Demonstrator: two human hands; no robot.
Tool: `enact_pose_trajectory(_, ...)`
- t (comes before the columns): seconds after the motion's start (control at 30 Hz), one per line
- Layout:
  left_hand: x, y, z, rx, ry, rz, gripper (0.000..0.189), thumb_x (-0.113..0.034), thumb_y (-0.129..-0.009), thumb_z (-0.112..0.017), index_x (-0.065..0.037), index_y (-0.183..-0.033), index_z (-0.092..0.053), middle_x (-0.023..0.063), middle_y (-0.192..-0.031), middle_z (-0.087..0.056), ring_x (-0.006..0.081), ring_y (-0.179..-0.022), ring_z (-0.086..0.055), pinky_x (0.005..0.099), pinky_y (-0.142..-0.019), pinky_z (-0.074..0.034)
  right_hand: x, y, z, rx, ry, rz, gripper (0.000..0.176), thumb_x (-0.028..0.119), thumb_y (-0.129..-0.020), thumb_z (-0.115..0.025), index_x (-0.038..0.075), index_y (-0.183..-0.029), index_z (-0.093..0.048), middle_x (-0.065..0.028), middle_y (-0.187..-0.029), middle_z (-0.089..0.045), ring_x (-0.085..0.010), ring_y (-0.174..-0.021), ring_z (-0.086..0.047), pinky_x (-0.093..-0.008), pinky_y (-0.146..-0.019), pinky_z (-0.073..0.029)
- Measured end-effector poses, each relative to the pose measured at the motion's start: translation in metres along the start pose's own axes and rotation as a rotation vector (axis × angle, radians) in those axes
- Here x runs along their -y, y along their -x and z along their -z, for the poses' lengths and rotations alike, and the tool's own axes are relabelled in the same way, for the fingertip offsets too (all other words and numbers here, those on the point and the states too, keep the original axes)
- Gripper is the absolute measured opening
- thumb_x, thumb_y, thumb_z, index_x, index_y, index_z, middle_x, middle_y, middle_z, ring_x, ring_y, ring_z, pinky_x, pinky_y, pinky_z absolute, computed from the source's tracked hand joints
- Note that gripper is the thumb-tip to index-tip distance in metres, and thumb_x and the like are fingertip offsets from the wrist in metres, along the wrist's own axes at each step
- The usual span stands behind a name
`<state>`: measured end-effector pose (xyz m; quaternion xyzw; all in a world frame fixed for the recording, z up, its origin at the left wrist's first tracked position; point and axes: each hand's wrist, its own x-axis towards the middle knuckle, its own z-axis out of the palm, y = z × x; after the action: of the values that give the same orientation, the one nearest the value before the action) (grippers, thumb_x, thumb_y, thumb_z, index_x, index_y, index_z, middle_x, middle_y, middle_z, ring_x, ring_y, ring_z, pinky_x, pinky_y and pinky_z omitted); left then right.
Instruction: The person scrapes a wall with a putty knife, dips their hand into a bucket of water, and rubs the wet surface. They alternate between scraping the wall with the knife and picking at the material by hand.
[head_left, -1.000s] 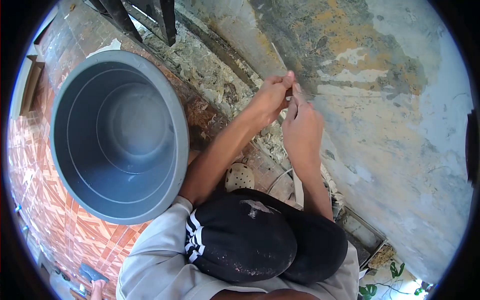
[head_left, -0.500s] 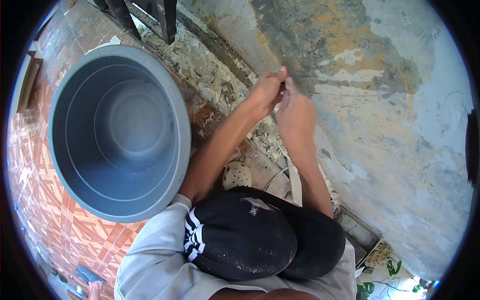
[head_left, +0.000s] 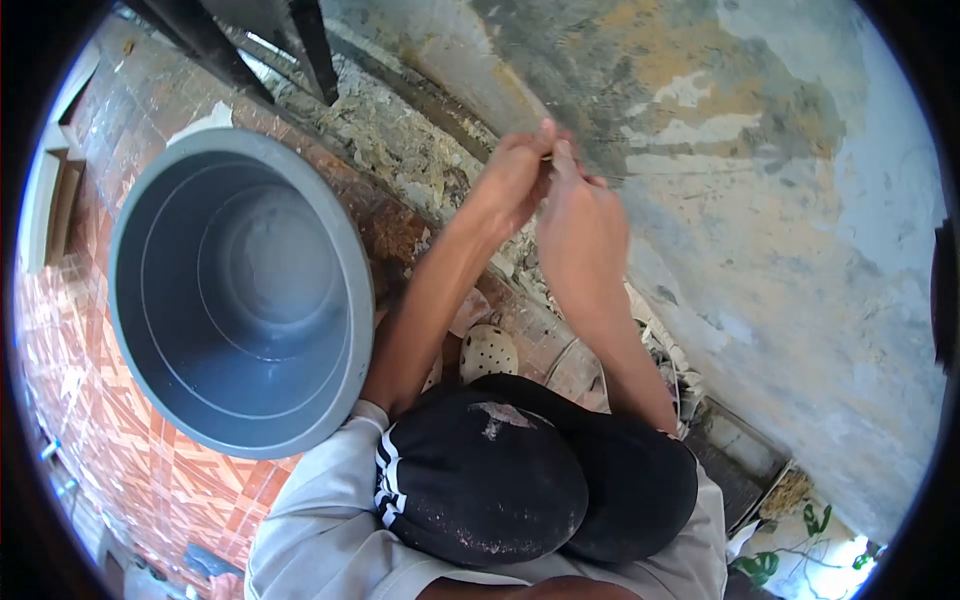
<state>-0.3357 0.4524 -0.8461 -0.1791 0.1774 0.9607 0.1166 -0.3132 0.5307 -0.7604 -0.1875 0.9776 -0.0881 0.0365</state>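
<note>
My left hand and my right hand meet in front of the patchy wall, low down near its foot. The fingers of both are closed, and their tips press together. Whatever lies between the fingertips is too small or too hidden to make out. Below them runs a strip of broken, crumbly plaster along the wall's base. To the left of my left forearm stands a large grey tub with nothing in it.
My bent knees in black cloth fill the lower middle. A cream perforated clog shows beyond them. Dark metal legs stand at the top left. A plant is at the lower right, and patterned tiles lie left.
Both hands stay pinched together and have shifted slightly to the left in view. The view itself has moved a little, so the tub sits lower.
</note>
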Motion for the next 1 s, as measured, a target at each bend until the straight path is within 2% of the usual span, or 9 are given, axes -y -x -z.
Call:
enact_pose_trajectory(0.1,-0.001,-0.006,0.01,0.036,0.057,-0.011,0.038,-0.03,-0.101,-0.044,0.007,-0.111,-0.05,0.0073,-0.085,-0.057,0.0199,-0.076,-0.055,0.0403,-0.082,-0.053,0.001,-0.004,-0.009,0.089,0.092,-0.019,0.047,0.007,-0.09,-0.046,0.004,-0.136,-0.045,-0.0231,-0.077,-0.063,-0.0379,-0.072,-0.066,-0.0466,-0.062,-0.052)
enact_pose_trajectory(0.17,-0.008,0.014,-0.007,-0.037,0.037,0.004,0.039,-0.029,-0.101,-0.042,0.007,-0.114,-0.048,0.0068,-0.084,-0.055,0.0194,-0.075,-0.054,0.041,-0.086,-0.052,0.011,0.005,0.004,0.081,0.106,-0.031,0.044,0.007,-0.09,-0.046,0.001,-0.133,-0.046,-0.0228,-0.077,-0.063,-0.0371,-0.071,-0.066,-0.0463,-0.061,-0.052)
enact_pose_trajectory(0.3,-0.005,0.002,0.004,0.081,0.047,-0.002,0.04,-0.028,-0.102,-0.04,0.008,-0.116,-0.046,0.0071,-0.086,-0.054,0.0193,-0.076,-0.053,0.0408,-0.087,-0.051,0.002,-0.002,-0.004,0.027,0.052,-0.002,0.038,0.009,-0.09,-0.047,-0.006,-0.126,-0.049,-0.0212,-0.077,-0.064,-0.036,-0.069,-0.067,-0.045,-0.058,-0.052)
enact_pose_trajectory(0.4,-0.002,-0.003,0.009,0.056,0.059,-0.008,0.041,-0.029,-0.102,-0.039,0.009,-0.117,-0.046,0.0074,-0.088,-0.055,0.0198,-0.076,-0.053,0.0403,-0.087,-0.051,0.005,-0.005,-0.006,0.13,0.026,-0.072,0.043,0.006,-0.086,-0.049,0.002,-0.129,-0.05,-0.0218,-0.08,-0.065,-0.0398,-0.074,-0.065,-0.0483,-0.064,-0.051)
enact_pose_trajectory(0.57,-0.003,-0.003,0.008,0.0,0.004,0.049,0.044,-0.03,-0.102,-0.039,0.009,-0.122,-0.045,0.0081,-0.09,-0.055,0.0218,-0.08,-0.055,0.0386,-0.087,-0.051,0.007,-0.004,-0.004,0.114,0.012,-0.08,0.038,0.005,-0.088,-0.047,-0.001,-0.126,-0.051,-0.0212,-0.077,-0.064,-0.0391,-0.073,-0.066,-0.0473,-0.063,-0.052)
enact_pose_trajectory(0.67,-0.002,0.001,0.011,-0.01,0.061,0.068,0.041,-0.035,-0.101,-0.041,0.004,-0.106,-0.052,0.0073,-0.087,-0.057,0.0199,-0.076,-0.057,0.0418,-0.088,-0.053,0.006,-0.003,-0.005,0.07,0.035,-0.042,0.036,0.006,-0.089,-0.047,-0.001,-0.124,-0.051,-0.021,-0.075,-0.064,-0.0386,-0.072,-0.066,-0.0464,-0.061,-0.052)
enact_pose_trajectory(0.77,0.001,0.005,0.008,0.112,0.154,0.05,0.041,-0.034,-0.102,-0.038,0.005,-0.106,-0.052,0.007,-0.087,-0.056,0.0194,-0.079,-0.056,0.0419,-0.089,-0.052,0.007,-0.003,0.0,0.063,0.017,-0.04,0.035,0.006,-0.089,-0.048,-0.002,-0.123,-0.052,-0.0205,-0.074,-0.064,-0.038,-0.07,-0.066,-0.0461,-0.06,-0.052)
enact_pose_trajectory(0.87,-0.002,-0.004,0.011,0.031,0.019,0.059,0.041,-0.032,-0.102,-0.038,0.006,-0.109,-0.051,0.007,-0.088,-0.056,0.0192,-0.08,-0.055,0.0412,-0.09,-0.051,0.003,-0.006,-0.006,0.082,0.016,-0.036,0.035,0.006,-0.088,-0.049,-0.002,-0.122,-0.053,-0.0203,-0.073,-0.064,-0.0373,-0.069,-0.066,-0.0462,-0.059,-0.052)
enact_pose_trajectory(1.0,0.001,-0.001,0.013,0.054,0.016,0.042,0.049,-0.037,-0.101,-0.042,0.006,-0.122,-0.05,0.0099,-0.093,-0.057,0.0252,-0.095,-0.06,0.0376,-0.085,-0.05,0.01,0.004,0.004,0.039,0.027,-0.03,0.035,0.005,-0.087,-0.05,-0.001,-0.121,-0.054,-0.0199,-0.072,-0.064,-0.0367,-0.068,-0.066,-0.0462,-0.058,-0.052)
